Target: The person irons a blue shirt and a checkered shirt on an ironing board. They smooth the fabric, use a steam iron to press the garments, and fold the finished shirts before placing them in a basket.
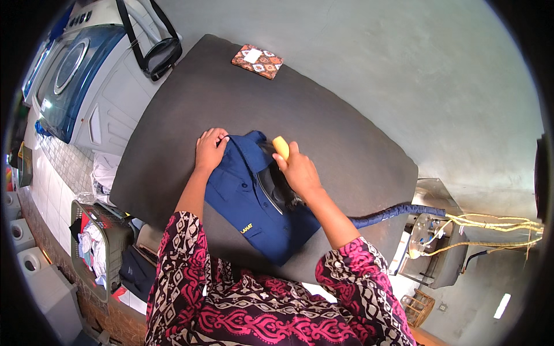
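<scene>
A folded navy blue shirt with a collar, dark buttons and yellow lettering lies on the dark padded table. My left hand pinches the shirt's far left corner beside the collar. In my right hand is the yellow handle of a dark iron, which rests on the shirt. My hand and forearm cover part of the iron. From the iron's side, a blue fabric-wrapped hose runs right across the table.
A folded patterned cloth with a white paper lies at the far edge. Left stand a washing machine, a black bag and a laundry basket of clothes. Right of the table is a metal apparatus with yellow cables.
</scene>
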### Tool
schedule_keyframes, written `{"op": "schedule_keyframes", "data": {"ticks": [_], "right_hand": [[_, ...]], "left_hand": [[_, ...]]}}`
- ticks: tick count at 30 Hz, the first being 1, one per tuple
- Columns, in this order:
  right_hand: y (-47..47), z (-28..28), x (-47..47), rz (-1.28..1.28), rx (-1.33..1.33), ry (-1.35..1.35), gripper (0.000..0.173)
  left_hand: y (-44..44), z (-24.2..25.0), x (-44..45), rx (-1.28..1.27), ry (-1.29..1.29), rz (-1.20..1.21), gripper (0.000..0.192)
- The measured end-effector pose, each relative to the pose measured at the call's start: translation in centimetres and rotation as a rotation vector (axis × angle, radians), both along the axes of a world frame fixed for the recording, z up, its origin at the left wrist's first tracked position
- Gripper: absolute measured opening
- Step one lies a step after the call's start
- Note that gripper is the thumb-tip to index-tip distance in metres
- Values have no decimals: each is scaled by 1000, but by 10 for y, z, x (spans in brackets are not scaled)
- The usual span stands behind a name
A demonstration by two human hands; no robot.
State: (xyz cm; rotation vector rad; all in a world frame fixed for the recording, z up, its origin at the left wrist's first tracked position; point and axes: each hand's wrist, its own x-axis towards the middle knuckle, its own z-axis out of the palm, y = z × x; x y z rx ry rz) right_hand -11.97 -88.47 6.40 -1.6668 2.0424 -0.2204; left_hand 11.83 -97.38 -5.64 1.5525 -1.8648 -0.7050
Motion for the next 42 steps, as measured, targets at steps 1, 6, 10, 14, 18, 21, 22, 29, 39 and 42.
{"op": "schedule_keyframes", "data": {"ticks": [1,6,10,14,18,21,22,29,39,42], "right_hand": [[6,2,-9,18,11,-20,44],[93,9,-48,-79,54,111,45],[125,13,-80,-283,74,131,46],[136,36,-88,-231,150,32,45],[146,60,-45,-17,55,73,45],[131,52,9,93,19,38,44],[124,42,30,124,24,36,44],[115,3,109,453,-18,69,45],[118,59,29,278,198,-43,47],[104,44,5,93,124,57,46]], "left_hand": [[0,-1,0,-30,13,-8,10],[2,-4,0,-48,6,10,10],[2,6,4,-6,95,-8,13],[32,30,36,-13,258,164,21],[101,44,72,344,112,395,26],[128,37,70,373,183,431,27],[132,33,68,306,160,428,26],[130,14,63,187,325,534,13],[164,42,6,-211,-60,415,29],[176,38,-12,-110,-196,163,47]]}}
